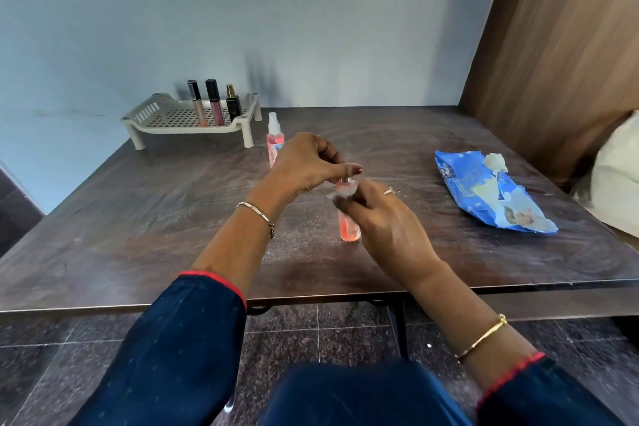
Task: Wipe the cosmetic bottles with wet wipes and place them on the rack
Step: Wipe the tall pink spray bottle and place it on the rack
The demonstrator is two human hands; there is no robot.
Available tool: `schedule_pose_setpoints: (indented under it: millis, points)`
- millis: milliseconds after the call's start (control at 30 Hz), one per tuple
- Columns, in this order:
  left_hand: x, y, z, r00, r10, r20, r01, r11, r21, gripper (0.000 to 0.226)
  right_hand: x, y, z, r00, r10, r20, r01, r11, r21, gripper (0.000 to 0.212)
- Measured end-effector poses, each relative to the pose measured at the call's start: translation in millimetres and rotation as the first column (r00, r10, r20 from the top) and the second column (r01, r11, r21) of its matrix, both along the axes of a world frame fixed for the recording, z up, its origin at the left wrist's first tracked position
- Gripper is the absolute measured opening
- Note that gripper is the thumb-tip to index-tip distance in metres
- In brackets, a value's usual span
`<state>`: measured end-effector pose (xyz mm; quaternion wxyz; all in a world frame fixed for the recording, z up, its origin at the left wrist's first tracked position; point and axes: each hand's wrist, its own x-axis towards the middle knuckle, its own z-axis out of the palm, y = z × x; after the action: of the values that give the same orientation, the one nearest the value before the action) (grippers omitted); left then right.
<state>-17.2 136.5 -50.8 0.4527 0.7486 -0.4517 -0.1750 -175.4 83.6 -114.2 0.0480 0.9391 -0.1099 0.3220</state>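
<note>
— Pink bottle, upright on table, base down, between both hands. Left hand closed on its cap from above; right hand pinching white wet wipe against its neck.

— Any writing?

— Blue wipes pack well to the right, print too blurred to read, possibly "me". Tuft of wipe sticking out of it.

— Rack?

— Back left. Holding two lip gloss tubes and dark perfume bottle, all upright. Pink spray bottle standing just beside rack, on table.
</note>
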Motion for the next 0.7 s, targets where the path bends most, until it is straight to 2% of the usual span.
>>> schedule_pose_setpoints:
  millis: [67, 200, 267, 400, 533, 600, 700]
  points:
    - [-1, -1, 1, 1.000, 0.005, -0.010, -0.004, 1.000, 0.011, 0.029, -9, 4, -9, 0.997, 0.016, -0.071, -0.014, 0.999, 0.032, 0.038]
    - [-5, -5, 2, 1.000, 0.019, -0.001, -0.019, 0.999, 0.029, 0.029, -16, 9, -18, 0.969, -0.005, -0.246, 0.029, 0.995, 0.094, 0.019]
    - [-6, -8, 3, 1.000, 0.027, 0.003, -0.027, 0.999, 0.037, 0.030, -14, 8, -17, 0.955, -0.016, -0.295, 0.052, 0.992, 0.114, 0.018]
    - [-4, -11, 5, 0.999, 0.040, 0.015, -0.041, 0.998, 0.056, 0.034, -6, 1, 1, 0.983, -0.012, -0.183, 0.029, 0.996, 0.090, 0.034]
    - [-3, -12, 4, 0.999, 0.046, 0.028, -0.048, 0.998, 0.049, 0.025, 6, -3, 16, 0.998, -0.051, -0.022, 0.052, 0.999, 0.007, 0.026]
    - [-2, -12, 3, 0.998, 0.049, 0.026, -0.050, 0.998, 0.045, 0.027, 8, -3, 12, 0.998, -0.054, -0.009, 0.054, 0.998, -0.024, 0.027]
    - [0, -10, 3, 1.000, 0.026, -0.006, -0.026, 0.999, 0.041, 0.033, 1, -1, -3, 0.997, -0.014, -0.072, 0.016, 1.000, 0.015, 0.036]
